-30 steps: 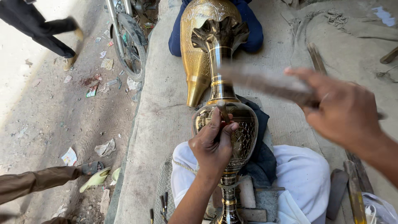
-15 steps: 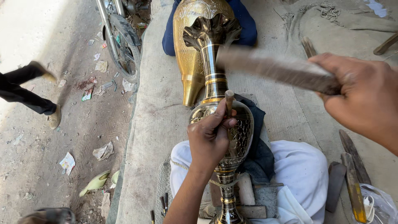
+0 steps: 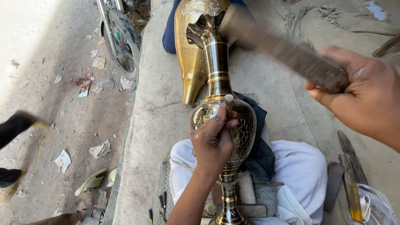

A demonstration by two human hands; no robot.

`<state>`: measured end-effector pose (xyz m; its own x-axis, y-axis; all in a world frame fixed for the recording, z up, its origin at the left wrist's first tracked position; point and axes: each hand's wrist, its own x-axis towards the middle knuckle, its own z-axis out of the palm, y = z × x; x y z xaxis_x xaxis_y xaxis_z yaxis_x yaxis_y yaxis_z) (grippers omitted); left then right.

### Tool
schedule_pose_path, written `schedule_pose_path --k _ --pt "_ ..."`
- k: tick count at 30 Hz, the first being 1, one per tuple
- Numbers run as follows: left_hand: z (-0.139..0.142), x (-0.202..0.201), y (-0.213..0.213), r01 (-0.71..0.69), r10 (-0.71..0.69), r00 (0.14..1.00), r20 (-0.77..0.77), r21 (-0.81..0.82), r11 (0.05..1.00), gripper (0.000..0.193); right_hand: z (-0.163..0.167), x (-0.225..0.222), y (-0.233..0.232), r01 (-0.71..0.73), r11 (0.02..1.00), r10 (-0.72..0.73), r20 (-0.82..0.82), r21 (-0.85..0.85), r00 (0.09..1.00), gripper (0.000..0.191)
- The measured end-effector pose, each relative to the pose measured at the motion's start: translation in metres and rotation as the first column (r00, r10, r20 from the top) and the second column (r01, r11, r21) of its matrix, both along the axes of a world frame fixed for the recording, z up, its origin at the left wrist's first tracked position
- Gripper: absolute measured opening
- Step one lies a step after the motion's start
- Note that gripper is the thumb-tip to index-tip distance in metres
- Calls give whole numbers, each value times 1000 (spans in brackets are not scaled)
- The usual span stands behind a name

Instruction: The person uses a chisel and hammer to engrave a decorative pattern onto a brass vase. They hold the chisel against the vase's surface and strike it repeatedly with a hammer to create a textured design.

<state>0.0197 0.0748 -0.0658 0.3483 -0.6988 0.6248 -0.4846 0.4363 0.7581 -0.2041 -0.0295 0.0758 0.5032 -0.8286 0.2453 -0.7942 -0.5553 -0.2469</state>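
Note:
A tall engraved brass vase [image 3: 246,125] lies along my lap on a dark cloth [image 3: 262,146], its flared mouth pointing away. My left hand [image 3: 212,143] rests on the vase's round belly and grips a short chisel [image 3: 228,104] upright against the metal. My right hand [image 3: 366,98] is raised at the right and clasps the wooden handle of a hammer [image 3: 291,52], which is blurred and stretches toward the vase's neck. A second golden brass piece [image 3: 189,46] lies just behind the vase.
I sit on a grey mat [image 3: 158,116] beside a dirt street littered with paper scraps. A bicycle wheel [image 3: 121,37] stands at the mat's far left edge. Long metal tools [image 3: 350,179] lie at my right; small chisels [image 3: 162,204] lie by my left knee. A passer-by's foot [image 3: 16,125] shows at left.
My right hand with the hammer has come closer and higher in the picture, the hammer head swinging toward the vase's neck. The passer-by at left has walked on. My left hand stays on the chisel.

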Motion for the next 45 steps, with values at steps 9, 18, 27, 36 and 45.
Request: schedule_pose_path --k 9,18,27,36,45 --pt "-10 -7 8 -165 171 984 52 -95 982 48 9 1 12 -54 981 -39 -458 -188 888 41" --pt "-79 75 -27 -96 -8 479 -878 -61 993 59 -99 -1 18 205 782 -362 161 589 918 51" --pt "-158 106 -70 114 -348 -153 -925 -366 924 47 -181 34 43 -193 778 -288 612 598 737 75" --pt "-127 100 -58 55 -252 73 -965 -249 967 50 -217 28 39 -242 645 -451 617 724 645 59" --pt "-61 56 30 70 -79 679 -730 -43 997 63 -237 -8 72 -333 667 -578 745 666 333 40"
